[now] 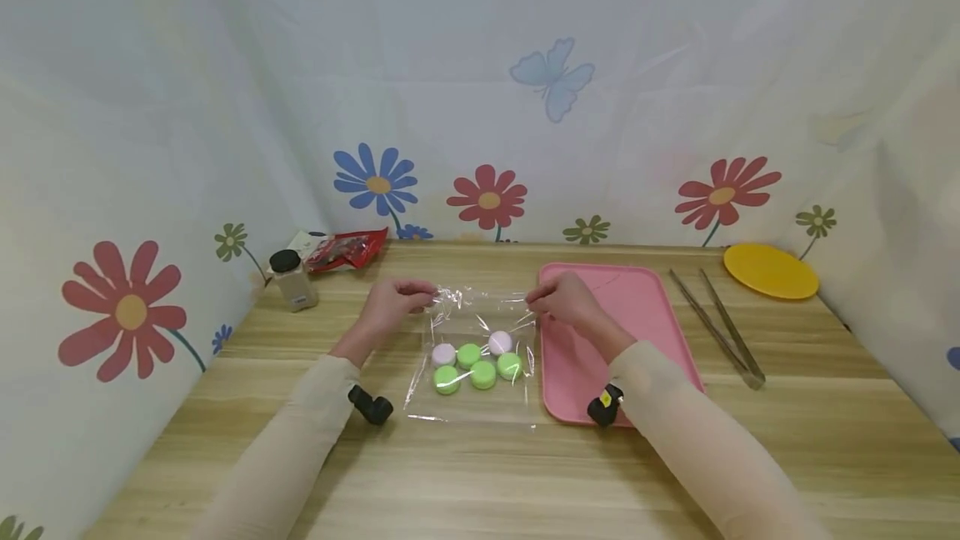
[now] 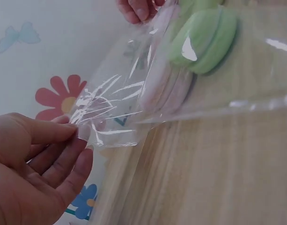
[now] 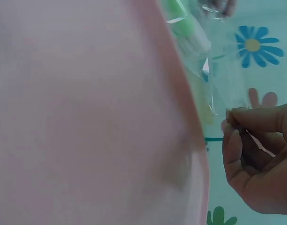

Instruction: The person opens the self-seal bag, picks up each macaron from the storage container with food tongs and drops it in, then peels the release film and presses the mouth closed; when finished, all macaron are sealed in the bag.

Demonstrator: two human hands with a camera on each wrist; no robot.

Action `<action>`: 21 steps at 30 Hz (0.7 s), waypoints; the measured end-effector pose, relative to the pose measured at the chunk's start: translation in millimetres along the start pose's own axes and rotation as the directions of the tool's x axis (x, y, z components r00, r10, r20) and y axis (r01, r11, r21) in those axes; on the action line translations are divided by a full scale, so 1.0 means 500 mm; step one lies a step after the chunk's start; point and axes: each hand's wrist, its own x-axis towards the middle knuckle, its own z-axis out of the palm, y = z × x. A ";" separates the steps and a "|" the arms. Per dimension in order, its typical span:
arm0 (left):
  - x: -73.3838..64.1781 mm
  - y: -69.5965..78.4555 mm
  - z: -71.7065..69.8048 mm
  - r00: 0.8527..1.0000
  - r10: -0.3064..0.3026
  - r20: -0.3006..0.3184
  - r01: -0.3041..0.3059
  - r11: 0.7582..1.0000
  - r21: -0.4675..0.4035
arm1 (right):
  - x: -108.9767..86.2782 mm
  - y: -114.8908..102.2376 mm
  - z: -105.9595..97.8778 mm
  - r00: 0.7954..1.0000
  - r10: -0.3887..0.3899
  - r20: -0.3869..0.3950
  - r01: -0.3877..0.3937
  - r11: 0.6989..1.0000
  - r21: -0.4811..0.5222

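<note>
A clear plastic bag [image 1: 480,320] lies on the table with several green macarons [image 1: 483,374] and two pale lilac macarons [image 1: 500,343] inside. My left hand [image 1: 395,303] pinches its far left corner; in the left wrist view the thumb and fingers [image 2: 63,133] squeeze the crinkled film. At the far right corner, my right hand [image 1: 567,300] pinches the film between thumb and fingertips, above the left edge of a pink tray [image 1: 622,307]. The right wrist view shows that grip [image 3: 255,150] beside the tray's blurred surface. The macarons sit in the bag's middle, apart from both hands.
Metal tongs [image 1: 723,332] lie right of the tray, with a yellow plate [image 1: 771,271] behind them. A black-lidded jar [image 1: 293,280] stands at the back left, near a red packet [image 1: 347,250]. Flower-printed curtains [image 1: 480,107] border the table's back and sides.
</note>
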 end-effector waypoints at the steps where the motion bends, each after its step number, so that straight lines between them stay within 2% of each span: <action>1: 0.009 0.001 -0.002 1.000 -0.012 0.015 0.011 1.000 0.029 | 0.006 -0.001 0.003 1.000 0.002 0.001 -0.002 1.000 -0.025; 5: 0.041 0.007 -0.007 0.995 -0.052 0.080 0.038 0.985 0.168 | 0.041 -0.004 0.006 0.998 -0.034 0.049 0.042 0.982 -0.187; 7: 0.052 0.008 -0.006 0.992 -0.050 0.113 0.022 0.971 0.239 | 0.055 -0.008 0.006 0.995 -0.043 0.094 0.068 0.957 -0.284; 10: 0.057 0.004 -0.005 0.986 -0.039 0.164 -0.019 0.941 0.338 | 0.071 -0.012 0.008 0.981 -0.052 0.188 0.121 0.918 -0.378; 13: 0.058 -0.002 -0.002 0.977 -0.033 0.208 -0.056 0.912 0.406 | 0.076 -0.017 0.013 0.965 -0.011 0.263 0.125 0.897 -0.424; 17: 0.061 -0.003 0.000 0.971 -0.004 0.239 -0.105 0.892 0.441 | 0.072 -0.026 0.016 0.950 0.017 0.311 0.130 0.886 -0.446; 21: 0.063 -0.010 -0.006 0.969 0.049 0.244 -0.164 0.863 0.479 | 0.060 -0.029 0.006 0.956 -0.049 0.289 0.174 0.887 -0.428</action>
